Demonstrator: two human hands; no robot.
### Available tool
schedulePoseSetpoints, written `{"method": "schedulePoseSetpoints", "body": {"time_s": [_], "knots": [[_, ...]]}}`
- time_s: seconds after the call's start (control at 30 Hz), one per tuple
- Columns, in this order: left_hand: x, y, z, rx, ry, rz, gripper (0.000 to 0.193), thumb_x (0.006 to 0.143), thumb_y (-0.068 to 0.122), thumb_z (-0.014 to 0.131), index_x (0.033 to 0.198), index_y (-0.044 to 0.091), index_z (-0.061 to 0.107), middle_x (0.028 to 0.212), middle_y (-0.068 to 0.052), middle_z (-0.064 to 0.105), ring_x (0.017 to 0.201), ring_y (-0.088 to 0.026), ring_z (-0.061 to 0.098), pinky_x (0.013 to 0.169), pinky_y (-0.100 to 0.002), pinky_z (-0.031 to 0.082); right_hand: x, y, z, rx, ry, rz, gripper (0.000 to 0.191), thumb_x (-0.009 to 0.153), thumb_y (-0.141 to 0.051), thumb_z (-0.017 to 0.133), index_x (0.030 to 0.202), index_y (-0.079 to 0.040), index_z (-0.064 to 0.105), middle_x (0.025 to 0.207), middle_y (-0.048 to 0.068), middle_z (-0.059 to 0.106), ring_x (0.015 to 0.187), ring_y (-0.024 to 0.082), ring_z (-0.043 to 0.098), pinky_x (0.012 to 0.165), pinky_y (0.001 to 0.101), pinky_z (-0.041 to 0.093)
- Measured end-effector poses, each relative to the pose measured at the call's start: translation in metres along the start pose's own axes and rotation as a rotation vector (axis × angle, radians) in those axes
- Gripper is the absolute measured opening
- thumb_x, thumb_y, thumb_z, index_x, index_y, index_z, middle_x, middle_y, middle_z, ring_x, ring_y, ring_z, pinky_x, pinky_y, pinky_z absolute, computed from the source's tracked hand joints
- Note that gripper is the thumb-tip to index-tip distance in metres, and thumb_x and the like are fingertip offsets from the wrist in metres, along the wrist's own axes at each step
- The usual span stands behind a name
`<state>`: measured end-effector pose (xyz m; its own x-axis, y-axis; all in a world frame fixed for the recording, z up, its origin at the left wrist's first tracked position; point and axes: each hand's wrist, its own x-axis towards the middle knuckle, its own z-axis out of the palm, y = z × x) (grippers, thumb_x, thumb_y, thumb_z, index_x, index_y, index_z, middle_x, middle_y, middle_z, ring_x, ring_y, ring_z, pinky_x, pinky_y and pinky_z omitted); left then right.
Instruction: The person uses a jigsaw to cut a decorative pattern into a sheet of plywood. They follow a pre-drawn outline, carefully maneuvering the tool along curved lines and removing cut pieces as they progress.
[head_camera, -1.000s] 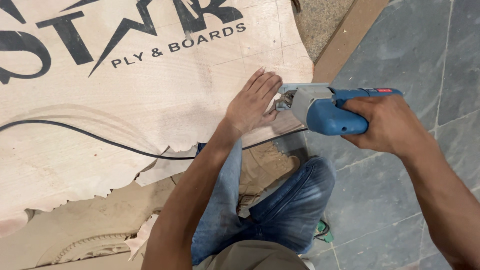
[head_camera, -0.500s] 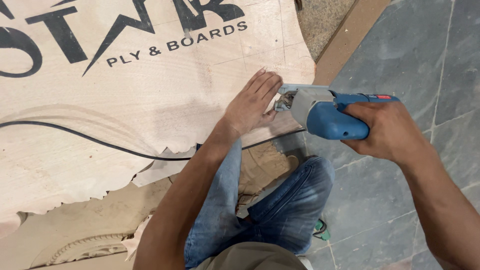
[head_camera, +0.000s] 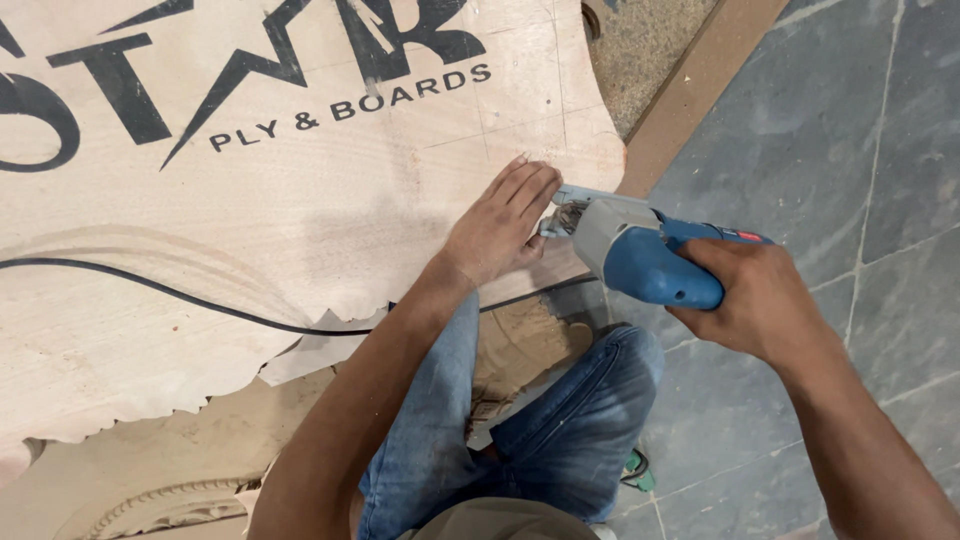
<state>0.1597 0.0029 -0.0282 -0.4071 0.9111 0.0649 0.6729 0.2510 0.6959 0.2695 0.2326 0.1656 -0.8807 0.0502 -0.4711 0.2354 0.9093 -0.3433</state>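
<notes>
Grey stone floor tiles (head_camera: 860, 150) lay under a large pale plywood sheet (head_camera: 300, 220) with a jagged cut edge. On it the left hand (head_camera: 500, 225) rested flat, fingers open, while the right hand (head_camera: 755, 300) gripped a blue jigsaw (head_camera: 640, 255) at the sheet's edge. One thin black cord (head_camera: 150, 290) crossed the wood.

Pale plywood sheet (head_camera: 300, 230) at upper left looks matt and lightly grained. The jigsaw (head_camera: 640, 255) shows glossy blue plastic with dull grey metal up front. Slate-grey floor tiles (head_camera: 850, 150) at right look smooth and matt.
</notes>
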Motion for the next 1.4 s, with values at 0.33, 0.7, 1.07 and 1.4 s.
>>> {"method": "schedulePoseSetpoints", "body": {"time_s": [0.33, 0.7, 1.07, 1.4], "knots": [[-0.001, 0.0, 0.004, 0.025, 0.001, -0.019, 0.078, 0.075, 0.022, 0.072, 0.144, -0.006, 0.049, 0.145, -0.016, 0.047, 0.144, -0.029, 0.039, 0.13, -0.043, 0.023, -0.003, -0.005, 0.004, 0.085, -0.054, 0.157, 0.047, 0.058, -0.013, 0.089, 0.101, -0.004, 0.074, 0.075, 0.017, 0.073, 0.064, 0.032, 0.073, 0.062, 0.0401, 0.057], [-0.002, 0.001, -0.001, -0.018, 0.015, -0.033, 0.076, 0.074, 0.02, 0.071, 0.141, -0.008, 0.051, 0.145, -0.017, 0.049, 0.143, -0.03, 0.04, 0.131, -0.043, 0.024, -0.006, -0.003, 0.011, 0.075, -0.045, 0.146, 0.045, 0.06, -0.015, 0.09, 0.1, -0.001, 0.073, 0.074, 0.018, 0.073, 0.066, 0.031, 0.074, 0.063, 0.0395, 0.058], [0.0, 0.002, -0.004, -0.017, 0.017, -0.034, 0.076, 0.072, 0.02, 0.068, 0.14, -0.01, 0.051, 0.144, -0.019, 0.049, 0.142, -0.032, 0.041, 0.13, -0.043, 0.025, -0.005, -0.008, 0.013, 0.082, -0.051, 0.149, 0.044, 0.063, -0.015, 0.09, 0.102, -0.001, 0.074, 0.073, 0.016, 0.074, 0.067, 0.03, 0.075, 0.095, 0.0466, 0.055], [-0.001, -0.002, 0.0, 0.092, -0.066, -0.004, 0.077, 0.083, 0.036, 0.067, 0.148, 0.0, 0.048, 0.149, -0.014, 0.048, 0.145, -0.026, 0.038, 0.13, -0.043, 0.02, -0.006, -0.008, 0.003, 0.102, -0.101, 0.229, 0.048, 0.06, -0.013, 0.089, 0.104, -0.001, 0.073, 0.085, 0.018, 0.075, 0.071, 0.031, 0.074, 0.066, 0.0402, 0.058]]}}
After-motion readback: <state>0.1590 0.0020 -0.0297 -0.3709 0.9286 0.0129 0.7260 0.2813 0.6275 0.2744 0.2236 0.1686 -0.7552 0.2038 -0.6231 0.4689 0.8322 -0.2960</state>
